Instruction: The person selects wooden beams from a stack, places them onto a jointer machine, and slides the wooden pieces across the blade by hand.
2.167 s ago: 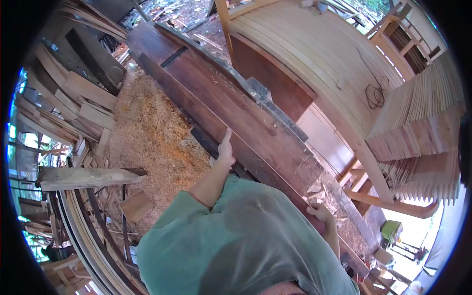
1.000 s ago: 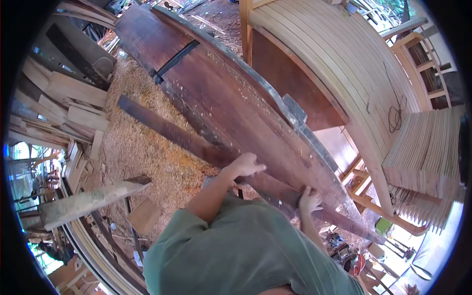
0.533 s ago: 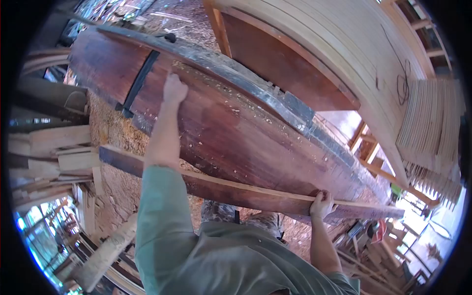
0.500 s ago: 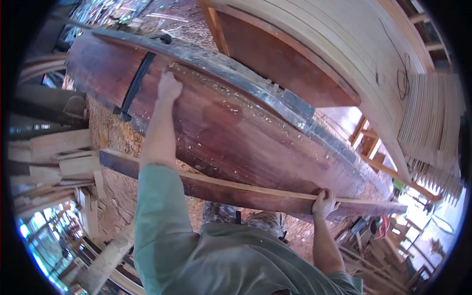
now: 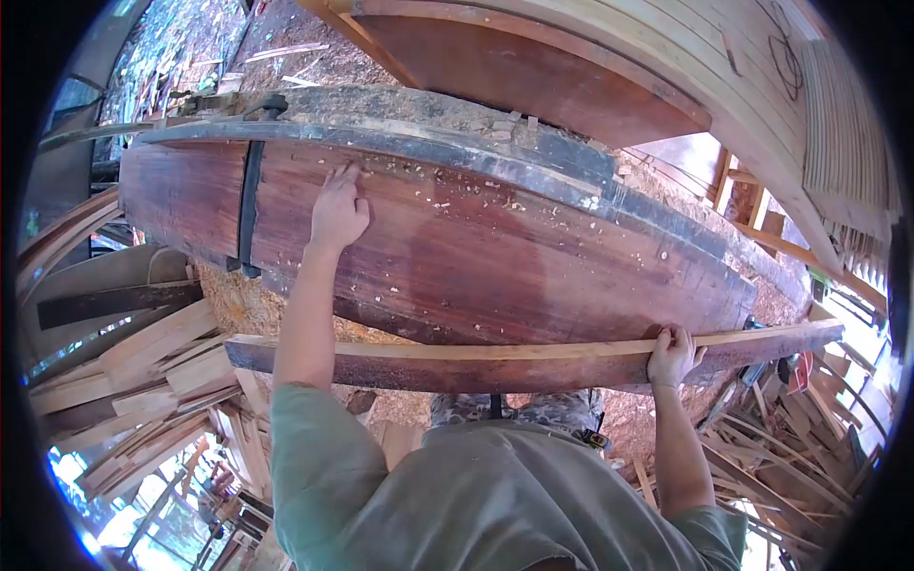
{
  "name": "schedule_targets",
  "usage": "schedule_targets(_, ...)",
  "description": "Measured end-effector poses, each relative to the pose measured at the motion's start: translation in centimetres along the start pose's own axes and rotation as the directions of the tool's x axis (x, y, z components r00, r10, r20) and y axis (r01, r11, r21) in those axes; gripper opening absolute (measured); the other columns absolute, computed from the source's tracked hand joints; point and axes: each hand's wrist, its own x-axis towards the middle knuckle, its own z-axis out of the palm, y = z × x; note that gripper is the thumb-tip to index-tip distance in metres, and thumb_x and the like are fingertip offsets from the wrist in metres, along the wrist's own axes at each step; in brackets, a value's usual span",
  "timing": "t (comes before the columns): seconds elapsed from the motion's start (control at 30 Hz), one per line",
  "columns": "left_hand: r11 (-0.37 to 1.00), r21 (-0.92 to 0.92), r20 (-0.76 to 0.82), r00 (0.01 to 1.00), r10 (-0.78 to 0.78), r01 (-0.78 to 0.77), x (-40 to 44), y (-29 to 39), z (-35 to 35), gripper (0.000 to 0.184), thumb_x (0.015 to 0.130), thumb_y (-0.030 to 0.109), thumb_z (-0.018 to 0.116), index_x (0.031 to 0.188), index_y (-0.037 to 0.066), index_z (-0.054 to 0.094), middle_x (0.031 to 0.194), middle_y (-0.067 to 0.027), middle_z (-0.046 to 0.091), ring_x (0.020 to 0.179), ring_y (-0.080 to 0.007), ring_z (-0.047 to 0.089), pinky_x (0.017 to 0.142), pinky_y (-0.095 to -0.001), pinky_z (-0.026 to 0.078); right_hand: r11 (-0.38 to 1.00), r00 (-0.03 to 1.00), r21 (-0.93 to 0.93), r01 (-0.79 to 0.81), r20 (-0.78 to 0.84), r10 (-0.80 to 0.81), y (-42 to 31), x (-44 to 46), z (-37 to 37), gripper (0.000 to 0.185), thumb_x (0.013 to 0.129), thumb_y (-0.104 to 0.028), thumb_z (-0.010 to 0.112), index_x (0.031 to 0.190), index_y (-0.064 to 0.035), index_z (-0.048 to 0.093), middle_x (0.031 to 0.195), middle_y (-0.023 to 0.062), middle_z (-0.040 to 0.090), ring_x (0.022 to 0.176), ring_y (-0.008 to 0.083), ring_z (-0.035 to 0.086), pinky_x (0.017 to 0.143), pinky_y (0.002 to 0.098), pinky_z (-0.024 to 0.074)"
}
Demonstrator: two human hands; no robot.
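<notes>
A wide reddish-brown wooden slab (image 5: 476, 252), scattered with pale shavings, lies in front of me. My left hand (image 5: 340, 209) reaches over it with fingers stretched out, touching or just above its upper part. Closer to my body, a long, narrow wooden board (image 5: 533, 366) stands on edge along the slab's near side. Its top edge is pale and its side face darker. Near its right end, my right hand (image 5: 674, 356) is wrapped over the top edge, holding it. A dark clamp bar (image 5: 249, 205) crosses the slab left of my left hand.
A dark, worn beam (image 5: 428, 147) runs along the slab's far edge. Beyond it stands a large pale planked structure (image 5: 685, 57) with a reddish panel (image 5: 533, 71). Stacked boards (image 5: 143, 371) lie at left, and loose wood strips (image 5: 781, 466) at lower right. Shavings cover the floor.
The view has turned, so the slab and board now lie more level across it. My left hand's fingers have stretched out from a more curled shape. My right hand stays on the board.
</notes>
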Motion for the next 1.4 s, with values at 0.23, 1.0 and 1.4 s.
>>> schedule_targets(0.23,0.854,-0.409,-0.272,0.850,-0.450,0.321,5.4,-6.6,5.0,0.048,0.087,0.023,0.055,0.115,-0.015,0.063,0.138,-0.0336,0.053,0.127,-0.0455,0.052,0.114,-0.0462,0.037,1.000,0.999,0.005,0.022,-0.029,-0.022,0.6,-0.2,0.3,0.019,0.090,-0.030,0.059,0.095,-0.0150,0.071,0.098,0.0056,0.068,0.109,0.0281,0.061,0.118,0.0629,0.0145)
schedule_targets(1.0,0.888,-0.383,-0.172,0.964,0.202,-0.255,-9.0,30.2,5.1,0.067,0.091,0.039,0.056,0.124,-0.019,0.056,0.147,-0.0396,0.039,0.143,-0.0482,0.034,0.121,-0.0552,0.022,0.999,1.000,0.030,0.014,-0.005,-0.014,0.1,-0.4,-0.8,0.020,0.091,-0.030,0.058,0.094,-0.0157,0.071,0.099,0.0029,0.070,0.112,0.0255,0.060,0.119,0.0629,0.0136)
schedule_targets(1.4,0.978,-0.207,0.047,0.999,-0.020,0.029,-6.8,29.2,3.4,0.073,0.098,0.052,0.049,0.099,-0.018,0.068,0.157,-0.0390,0.023,0.146,-0.0525,0.022,0.121,-0.0609,0.011,0.998,1.000,0.051,0.021,-0.023,-0.020,-0.4,-0.2,-1.6,0.019,0.089,-0.028,0.059,0.092,-0.0139,0.071,0.100,0.0045,0.071,0.108,0.0277,0.061,0.116,0.0660,0.0154)
